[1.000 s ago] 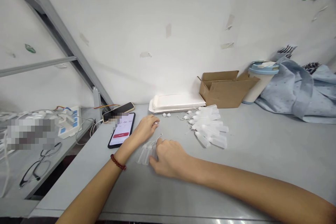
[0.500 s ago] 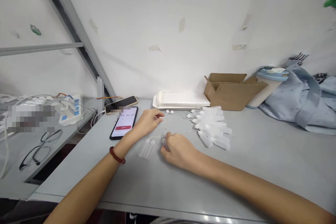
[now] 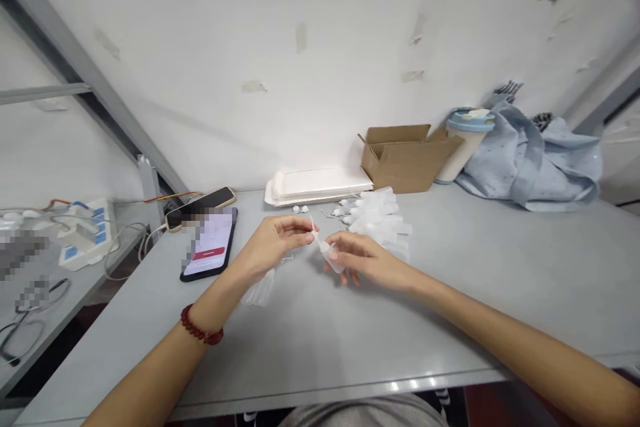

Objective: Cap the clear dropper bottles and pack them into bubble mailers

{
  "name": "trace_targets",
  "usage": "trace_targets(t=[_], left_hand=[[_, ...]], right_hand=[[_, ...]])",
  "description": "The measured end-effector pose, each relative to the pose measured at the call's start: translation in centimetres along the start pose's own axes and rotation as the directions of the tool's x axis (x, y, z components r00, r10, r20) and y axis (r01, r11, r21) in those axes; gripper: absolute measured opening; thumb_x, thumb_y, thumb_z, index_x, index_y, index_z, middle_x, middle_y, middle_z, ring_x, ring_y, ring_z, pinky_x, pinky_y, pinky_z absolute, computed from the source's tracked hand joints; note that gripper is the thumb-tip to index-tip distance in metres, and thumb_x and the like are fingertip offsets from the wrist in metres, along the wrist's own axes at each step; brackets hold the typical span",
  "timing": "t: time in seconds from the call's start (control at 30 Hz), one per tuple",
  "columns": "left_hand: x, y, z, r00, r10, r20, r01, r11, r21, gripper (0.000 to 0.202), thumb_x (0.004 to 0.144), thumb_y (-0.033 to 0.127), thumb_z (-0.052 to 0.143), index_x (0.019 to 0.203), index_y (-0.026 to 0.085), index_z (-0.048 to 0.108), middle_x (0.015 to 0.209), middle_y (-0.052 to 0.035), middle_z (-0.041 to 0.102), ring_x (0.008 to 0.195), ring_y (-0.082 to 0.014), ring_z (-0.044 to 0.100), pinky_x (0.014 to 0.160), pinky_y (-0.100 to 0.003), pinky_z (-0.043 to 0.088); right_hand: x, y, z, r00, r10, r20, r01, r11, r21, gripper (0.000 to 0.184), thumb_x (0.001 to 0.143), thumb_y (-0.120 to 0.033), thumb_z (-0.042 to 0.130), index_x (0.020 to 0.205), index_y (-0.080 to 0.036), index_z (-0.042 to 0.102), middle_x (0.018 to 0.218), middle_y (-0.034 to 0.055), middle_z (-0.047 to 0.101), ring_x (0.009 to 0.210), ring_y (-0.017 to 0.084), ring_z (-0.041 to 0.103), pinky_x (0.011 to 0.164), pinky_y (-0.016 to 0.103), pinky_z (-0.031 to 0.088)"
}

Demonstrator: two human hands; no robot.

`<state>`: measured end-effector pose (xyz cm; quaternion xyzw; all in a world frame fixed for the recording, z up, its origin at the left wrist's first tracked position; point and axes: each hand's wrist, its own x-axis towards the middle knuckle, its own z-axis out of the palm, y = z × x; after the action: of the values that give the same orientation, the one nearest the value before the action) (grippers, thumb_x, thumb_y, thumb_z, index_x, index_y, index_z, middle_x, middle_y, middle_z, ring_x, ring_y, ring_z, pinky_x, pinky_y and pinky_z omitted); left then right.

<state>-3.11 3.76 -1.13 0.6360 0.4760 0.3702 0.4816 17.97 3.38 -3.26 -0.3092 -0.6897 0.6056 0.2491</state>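
Note:
My right hand (image 3: 367, 259) is wrapped around a small translucent squeeze bottle (image 3: 334, 260), tilted with its thin nozzle pointing up and left. My left hand (image 3: 277, 243) pinches a small white cap (image 3: 315, 235) right beside that nozzle; whether the two touch I cannot tell. Partly behind my left hand, a few similar bottles (image 3: 259, 290) lie on the table. A heap of such bottles (image 3: 377, 217) lies beyond my right hand. Two loose white caps (image 3: 300, 209) rest behind the left fingertips.
A phone with a lit screen (image 3: 210, 243) and a dark phone (image 3: 203, 207) lie at left. Behind stand a white flat box (image 3: 320, 185), an open cardboard box (image 3: 407, 163), a lidded cup (image 3: 463, 143) and a blue cloth bag (image 3: 530, 160). A power strip (image 3: 87, 233) sits on the left-hand table.
My right hand has lifted a bottle off the table and turned it nozzle-up. My left hand has come in beside the nozzle with the cap. The camera view has turned right.

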Motion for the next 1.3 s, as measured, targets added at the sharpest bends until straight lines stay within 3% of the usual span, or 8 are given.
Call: trace_targets(t=[0.37,0.47,0.57,0.73,0.9,1.13,1.2,1.3], left_hand=[[-0.6,1.2,0.8,0.993,0.058,0.102,-0.057,0.998,-0.016,0.012,0.072,0.027,0.070,0.079,0.017,0.068,0.088,-0.0040,0.069,0.084,-0.0183,0.063,0.080,-0.031,0.051],[-0.7,1.3,1.0,0.996,0.051,0.075,-0.052,0.998,0.017,0.011,0.071,0.027,0.071,0.077,0.018,0.068,0.084,-0.0028,0.068,0.083,-0.0179,0.063,0.079,-0.030,0.050],[-0.7,1.0,1.4,0.997,0.017,0.069,-0.019,1.000,0.023,0.013,0.070,0.027,0.071,0.077,0.017,0.067,0.081,-0.0023,0.067,0.081,-0.0176,0.062,0.078,-0.030,0.050],[-0.6,0.8,2.1,0.998,-0.012,0.055,0.014,1.000,-0.028,0.015,0.069,0.026,0.072,0.080,0.017,0.067,0.079,-0.0017,0.066,0.081,-0.0174,0.062,0.078,-0.030,0.050],[-1.0,1.4,2.6,0.998,0.056,0.011,-0.056,0.998,-0.004,0.014,0.069,0.028,0.071,0.076,0.017,0.067,0.080,-0.0022,0.067,0.079,-0.0178,0.063,0.075,-0.030,0.051],[-1.5,1.4,3.3,0.986,0.135,-0.097,-0.129,0.989,0.073,0.016,0.070,0.030,0.070,0.077,0.016,0.066,0.077,-0.0031,0.068,0.075,-0.0181,0.064,0.071,-0.029,0.053],[-1.4,1.3,3.4,0.986,0.129,-0.109,-0.123,0.991,0.060,0.016,0.070,0.029,0.069,0.078,0.016,0.065,0.075,-0.0025,0.068,0.074,-0.0174,0.064,0.070,-0.029,0.053],[-1.4,1.1,3.5,0.992,0.079,-0.094,-0.075,0.996,0.052,0.018,0.072,0.030,0.066,0.081,0.016,0.062,0.071,-0.0014,0.066,0.070,-0.0166,0.064,0.066,-0.028,0.053]], right_hand=[[-0.2,-0.4,-0.1,0.993,0.043,0.106,-0.078,0.933,0.351,0.021,0.088,-0.033,0.049,0.083,-0.014,0.055,0.074,0.0007,0.057,0.045,0.004,0.034,0.044,0.021,0.025],[-0.3,-0.3,0.0,0.995,0.081,0.055,-0.094,0.952,0.291,0.024,0.088,-0.038,0.048,0.092,-0.015,0.053,0.069,-0.0023,0.054,0.045,0.005,0.029,0.045,0.021,0.022],[-0.5,-0.2,0.4,0.990,0.019,-0.140,-0.019,1.000,0.001,0.027,0.083,-0.035,0.058,0.101,-0.017,0.051,0.074,-0.0023,0.053,0.057,0.008,0.040,0.053,0.021,0.030],[-1.1,-0.2,0.7,0.958,-0.160,-0.238,0.044,0.902,-0.429,0.025,0.085,-0.032,0.055,0.103,-0.016,0.050,0.086,0.0011,0.054,0.073,0.013,0.047,0.066,0.026,0.036],[-1.0,-0.2,0.4,0.965,-0.113,-0.238,0.033,0.949,-0.314,0.023,0.083,-0.037,0.057,0.092,-0.017,0.050,0.076,-0.0018,0.050,0.067,0.012,0.043,0.060,0.024,0.033],[-0.8,-0.2,0.3,0.995,0.070,-0.066,-0.054,0.974,0.221,0.031,0.081,-0.048,0.058,0.081,-0.020,0.044,0.055,-0.0100,0.031,0.046,0.006,0.026,0.045,0.019,0.025],[-0.8,-0.3,0.5,0.994,0.062,-0.091,-0.043,0.980,0.192,0.030,0.082,-0.048,0.056,0.080,-0.020,0.044,0.055,-0.0099,0.030,0.046,0.007,0.025,0.045,0.019,0.025],[-0.9,-0.3,0.8,0.973,-0.046,-0.225,0.024,0.995,-0.101,0.025,0.083,-0.042,0.056,0.083,-0.019,0.047,0.062,-0.0068,0.039,0.053,0.008,0.034,0.051,0.021,0.028]])
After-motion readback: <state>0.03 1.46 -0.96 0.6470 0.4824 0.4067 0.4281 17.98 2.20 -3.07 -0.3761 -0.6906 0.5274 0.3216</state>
